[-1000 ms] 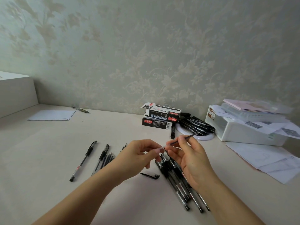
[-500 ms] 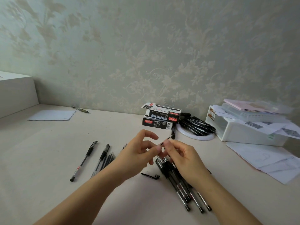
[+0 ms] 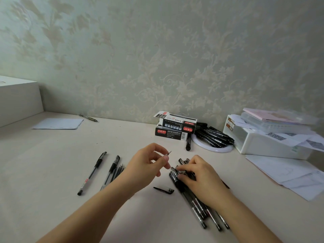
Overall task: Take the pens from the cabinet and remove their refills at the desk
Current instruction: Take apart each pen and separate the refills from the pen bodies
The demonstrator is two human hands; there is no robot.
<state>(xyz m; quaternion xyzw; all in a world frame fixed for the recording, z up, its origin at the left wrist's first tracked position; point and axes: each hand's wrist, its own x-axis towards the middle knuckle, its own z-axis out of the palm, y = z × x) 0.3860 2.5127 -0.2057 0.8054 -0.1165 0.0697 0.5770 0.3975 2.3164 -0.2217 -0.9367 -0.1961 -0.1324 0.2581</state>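
A matte, pale bench (image 3: 52, 163) fills the lower frame under embossed floral wallpaper. Just left of centre, the left hand (image 3: 145, 165) is raised slightly, its grip closed in a pinch of thumb and forefinger on a thin, needle-tipped refill (image 3: 168, 153) whose point slants up and right; the other fingers curl loosely. Just right of centre, the right hand (image 3: 198, 174) lies on a pile of pens (image 3: 198, 206), slim clear-and-black plastic barrels fanned toward the lower right; its fingertips curl round the capped upper ends of the top ones, gripping them. A loose black cap (image 3: 164, 190) with a clip lies on the bench just left of the pile. At centre left, two more pens (image 3: 94, 171) lie diagonally, and beside the right one sits a small bunch of thin dark refills (image 3: 119, 170). At upper centre, two glossy black cardboard boxes (image 3: 175, 127) with red labels are stacked, the upper one with its flap open. Right of them, black markers (image 3: 213, 136) rest heaped on a white ring-shaped object (image 3: 212, 149), and one marker stands off toward the lower left of it. At far right stands a white plastic box (image 3: 263, 144) topped with papers and a clear case, with flat sheets (image 3: 289, 174) spread below it. At upper left lie a sheet of paper (image 3: 57, 123) and a lone pen (image 3: 87, 118).
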